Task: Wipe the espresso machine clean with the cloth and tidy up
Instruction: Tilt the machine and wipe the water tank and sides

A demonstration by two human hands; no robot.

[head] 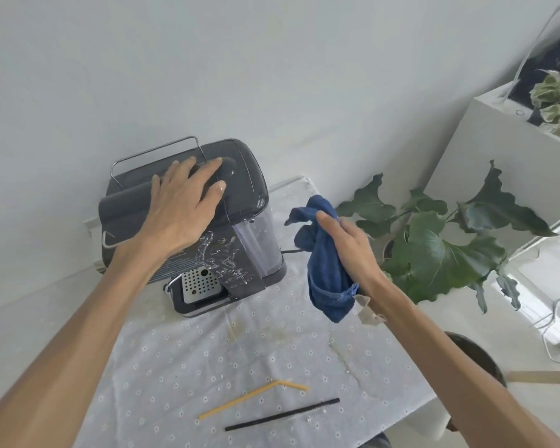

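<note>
A dark grey espresso machine (240, 185) stands at the back of the table, with a clear water tank on its right side and a perforated metal drip tray at its front. My left hand (181, 205) lies flat on the machine's top, fingers spread. My right hand (346, 247) holds a bunched blue cloth (324, 276) in the air just right of the machine, not touching it.
The table carries a white patterned tablecloth (207, 357) with brownish stains. A bent yellow straw (249, 399) and a black straw (282, 414) lie near the front edge. A leafy potted plant (434, 240) stands right of the table, beside a white cabinet (498, 147) and cables.
</note>
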